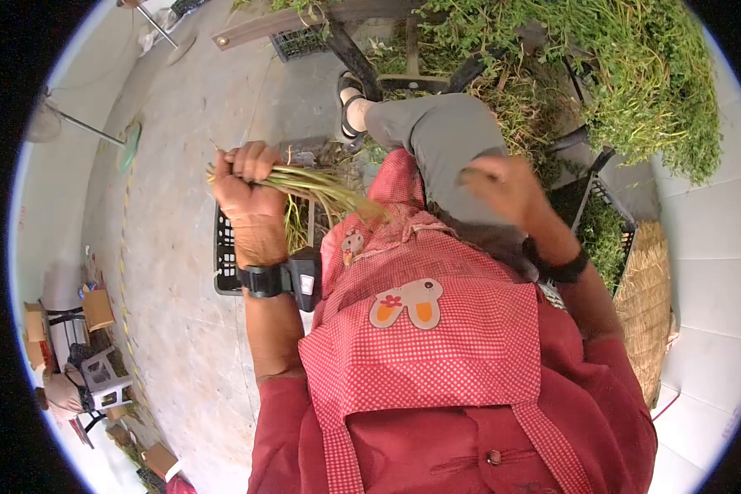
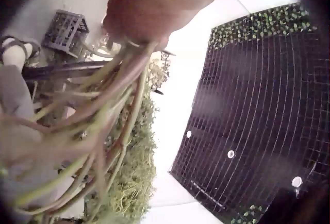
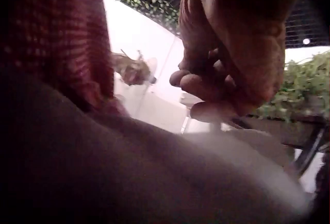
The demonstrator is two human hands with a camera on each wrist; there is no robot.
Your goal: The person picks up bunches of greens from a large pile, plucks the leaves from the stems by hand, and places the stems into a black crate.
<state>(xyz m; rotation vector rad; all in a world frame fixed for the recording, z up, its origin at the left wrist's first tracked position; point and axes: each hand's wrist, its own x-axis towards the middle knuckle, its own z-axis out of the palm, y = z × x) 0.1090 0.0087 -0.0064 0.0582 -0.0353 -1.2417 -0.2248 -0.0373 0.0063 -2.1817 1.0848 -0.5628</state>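
Observation:
My left hand (image 1: 247, 177) grips a bunch of long green-brown plant stems (image 1: 325, 188) in the head view, fingers wrapped round one end. The loose ends fan out to the right, over the lap of a red checked apron (image 1: 436, 346). Up close, the left wrist view has the stems (image 2: 121, 105) spreading down from the fist (image 2: 160, 7). Over the grey trouser leg, my right hand (image 1: 506, 188) is blurred by motion. Its fingers (image 3: 198, 87) are loosely curled in the right wrist view, with nothing seen between them.
A heap of leafy green plants (image 1: 650, 90) lies on a stand at the upper right. Beside my left forearm stands a black crate (image 1: 226, 263) with stems. Another crate (image 1: 626, 222) of greens is at the right, by a woven straw mat (image 1: 644, 305).

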